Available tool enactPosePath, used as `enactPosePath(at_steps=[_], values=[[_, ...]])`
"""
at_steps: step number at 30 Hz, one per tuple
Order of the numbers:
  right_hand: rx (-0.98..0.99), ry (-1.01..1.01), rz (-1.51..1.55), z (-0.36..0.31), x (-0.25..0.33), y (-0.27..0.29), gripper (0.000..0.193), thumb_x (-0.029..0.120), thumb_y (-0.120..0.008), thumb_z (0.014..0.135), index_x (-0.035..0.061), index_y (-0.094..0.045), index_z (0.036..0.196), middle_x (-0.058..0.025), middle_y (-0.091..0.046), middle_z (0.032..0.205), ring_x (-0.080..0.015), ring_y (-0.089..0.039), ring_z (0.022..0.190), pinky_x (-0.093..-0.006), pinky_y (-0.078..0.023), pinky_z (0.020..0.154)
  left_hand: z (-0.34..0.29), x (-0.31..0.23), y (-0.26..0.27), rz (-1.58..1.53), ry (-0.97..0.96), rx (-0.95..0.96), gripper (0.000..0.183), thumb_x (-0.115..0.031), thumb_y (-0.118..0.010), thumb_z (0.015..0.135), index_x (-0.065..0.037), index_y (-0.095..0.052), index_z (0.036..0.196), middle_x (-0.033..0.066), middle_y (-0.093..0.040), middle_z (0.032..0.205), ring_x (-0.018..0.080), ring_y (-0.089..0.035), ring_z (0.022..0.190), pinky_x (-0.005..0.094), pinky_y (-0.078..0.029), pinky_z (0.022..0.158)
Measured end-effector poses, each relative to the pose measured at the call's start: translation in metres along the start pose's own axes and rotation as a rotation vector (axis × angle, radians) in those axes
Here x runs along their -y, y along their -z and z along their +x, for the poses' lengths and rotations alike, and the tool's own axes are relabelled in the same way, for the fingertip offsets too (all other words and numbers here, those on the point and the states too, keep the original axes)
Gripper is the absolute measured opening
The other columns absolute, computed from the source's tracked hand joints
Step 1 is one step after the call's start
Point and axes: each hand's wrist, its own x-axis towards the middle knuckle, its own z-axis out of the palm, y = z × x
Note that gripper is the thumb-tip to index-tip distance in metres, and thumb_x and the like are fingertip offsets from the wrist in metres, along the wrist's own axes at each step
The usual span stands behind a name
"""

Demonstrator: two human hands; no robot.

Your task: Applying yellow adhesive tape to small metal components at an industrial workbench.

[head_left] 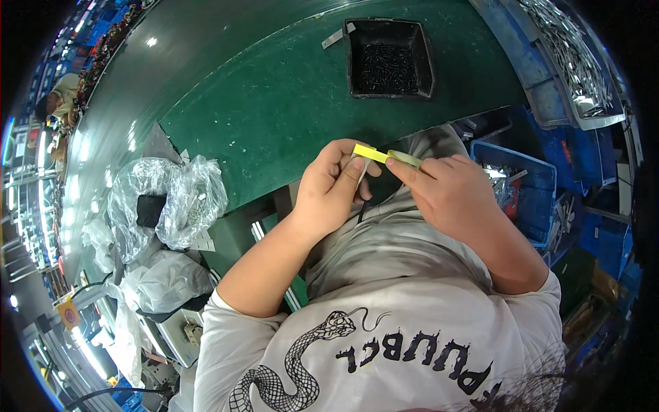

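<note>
- The yellow tape point(371, 153) is stretched between the two hands, just in front of the near edge of the table point(274, 117) and above the person's lap. It looks light, thin and bendy, and is probably sticky on one face, so it may crease or cling to a fingertip. The best hold would be by its ends or edges.
- The roll point(405, 158) sits at the tape's right end; it seems light and firm enough to be held by its rim.
- The left hand point(325, 184) is closed in a pinch, thumb against curled fingers, on a slim pale piece point(360, 172) at the tape's left end. That piece is mostly covered, so its stiffness is hard to judge.
- The right hand point(451, 190) is partly curled, grasping the roll, with its index fingertip against the tape; its other fingers are folded, their exact hold hidden.
- Toward the table's far edge, nearer the right edge than the left, stands a black bin point(425, 67) of small dark pieces; a flat metal strip point(333, 39) is at its left side.
- Clear plastic bags point(195, 199) lie at the table's left end.
- Beyond the table's right edge is a blue crate point(544, 192).
</note>
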Motion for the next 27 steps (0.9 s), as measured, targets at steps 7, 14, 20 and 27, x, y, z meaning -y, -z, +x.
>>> enactPosePath(at_steps=[7, 14, 20, 27], values=[[-0.019, 0.009, 0.006, 0.0005, -0.0004, 0.0007, 0.043, 0.009, -0.066, 0.078, 0.0155, -0.067, 0.121, -0.0008, -0.052, 0.071, -0.0197, -0.056, 0.063, -0.0342, -0.043, 0.062, 0.0015, -0.0014, 0.0021, -0.040, 0.038, 0.021, 0.017, -0.007, -0.045, 0.103, 0.000, -0.049, 0.118, 0.0060, -0.066, 0.094, 0.0070, -0.054, 0.063, 0.0199, -0.044, 0.054], [-0.033, 0.011, -0.011, -0.0001, -0.0002, 0.0004, 0.044, 0.009, -0.065, 0.078, 0.0154, -0.067, 0.121, -0.0010, -0.052, 0.071, -0.0198, -0.056, 0.062, -0.0342, -0.043, 0.062, 0.0010, -0.0025, 0.0019, -0.046, 0.054, 0.024, 0.016, -0.007, -0.044, 0.103, 0.000, -0.049, 0.117, 0.0059, -0.066, 0.093, 0.0063, -0.054, 0.063, 0.0197, -0.044, 0.054], [-0.017, 0.002, -0.001, -0.0018, 0.0011, -0.0011, 0.044, 0.009, -0.065, 0.079, 0.0150, -0.067, 0.122, -0.0008, -0.052, 0.071, -0.0195, -0.056, 0.063, -0.0341, -0.043, 0.062, -0.0004, -0.0023, 0.0021, -0.067, 0.074, 0.034, 0.016, -0.007, -0.045, 0.103, -0.001, -0.049, 0.118, 0.0060, -0.066, 0.093, 0.0063, -0.053, 0.062, 0.0197, -0.044, 0.053], [-0.012, -0.004, -0.001, -0.0015, 0.0000, -0.0012, 0.044, 0.009, -0.065, 0.079, 0.0149, -0.066, 0.122, -0.0004, -0.052, 0.071, -0.0192, -0.057, 0.063, -0.0341, -0.043, 0.062, 0.0009, -0.0004, 0.0025, -0.111, 0.050, 0.048, 0.016, -0.007, -0.046, 0.102, -0.001, -0.048, 0.118, 0.0069, -0.066, 0.092, 0.0065, -0.053, 0.061, 0.0200, -0.044, 0.052]])
